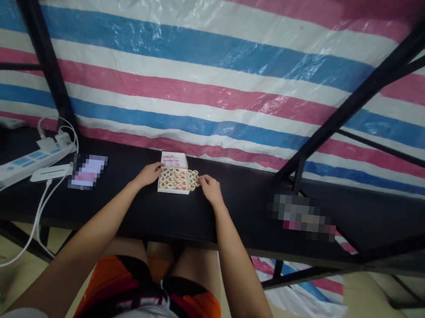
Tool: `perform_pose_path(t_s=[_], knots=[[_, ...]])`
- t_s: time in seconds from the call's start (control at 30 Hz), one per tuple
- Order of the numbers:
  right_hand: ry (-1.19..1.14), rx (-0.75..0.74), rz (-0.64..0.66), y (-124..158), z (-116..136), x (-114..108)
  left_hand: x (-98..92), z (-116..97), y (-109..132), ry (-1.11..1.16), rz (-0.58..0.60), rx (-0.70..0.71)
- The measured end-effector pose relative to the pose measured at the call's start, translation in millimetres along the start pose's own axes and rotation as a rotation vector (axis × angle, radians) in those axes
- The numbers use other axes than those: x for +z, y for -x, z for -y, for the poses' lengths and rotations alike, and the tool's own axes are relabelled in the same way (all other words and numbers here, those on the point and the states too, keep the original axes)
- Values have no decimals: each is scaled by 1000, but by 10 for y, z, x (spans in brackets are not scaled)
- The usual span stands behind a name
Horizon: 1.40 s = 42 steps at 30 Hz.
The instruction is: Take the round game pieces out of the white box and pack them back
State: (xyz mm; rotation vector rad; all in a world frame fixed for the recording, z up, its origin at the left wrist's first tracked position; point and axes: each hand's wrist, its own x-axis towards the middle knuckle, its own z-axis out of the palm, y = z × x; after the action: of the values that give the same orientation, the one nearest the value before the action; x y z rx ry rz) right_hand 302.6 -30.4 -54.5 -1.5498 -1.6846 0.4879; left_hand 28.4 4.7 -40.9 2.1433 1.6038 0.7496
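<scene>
A small white box (173,191) sits on the black tabletop in front of me, filled with rows of round Chinese chess pieces (172,179) marked in black and red. Its white lid (174,159) with pink print lies against the far side. My left hand (149,174) is closed at the box's left edge, fingertips at the far left corner. Several loose pieces (192,178) lie along the right side of the box. My right hand (211,189) has its fingers curled together at these pieces, apparently pinching one; the fingertips partly hide it.
On the left lie a white power strip (26,162) with plugs and looping cables, a white device (49,173) and a blurred-out phone (88,171). A pixelated item (303,216) lies at right. Black metal posts (339,111) frame the table, with striped plastic sheeting (197,91) behind.
</scene>
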Motion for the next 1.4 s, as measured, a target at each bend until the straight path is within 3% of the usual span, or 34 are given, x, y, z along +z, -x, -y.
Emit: perform_pose_path(t_s=[0.2,0.37,0.5,0.9,1.1,1.2,1.3,1.4], knots=[[173,-291,-93,95,239,98,5,6,4,15,-12,3],[218,-671,130,264,554,284,-10,-21,8,21,-7,-5],[256,-778,229,314,617,360,-10,-19,0,10,-5,-9],[175,-612,113,219,509,416,-20,-28,15,5,-5,-2],[76,-561,-2,180,454,290,-12,-19,2,17,-4,-1],[75,-387,-131,123,322,121,-5,-1,-10,3,-4,5],[181,-80,-238,56,103,-45,-2,8,-18,-16,-5,1],[309,187,-194,30,-60,-136,-1,8,-21,-18,-7,7]])
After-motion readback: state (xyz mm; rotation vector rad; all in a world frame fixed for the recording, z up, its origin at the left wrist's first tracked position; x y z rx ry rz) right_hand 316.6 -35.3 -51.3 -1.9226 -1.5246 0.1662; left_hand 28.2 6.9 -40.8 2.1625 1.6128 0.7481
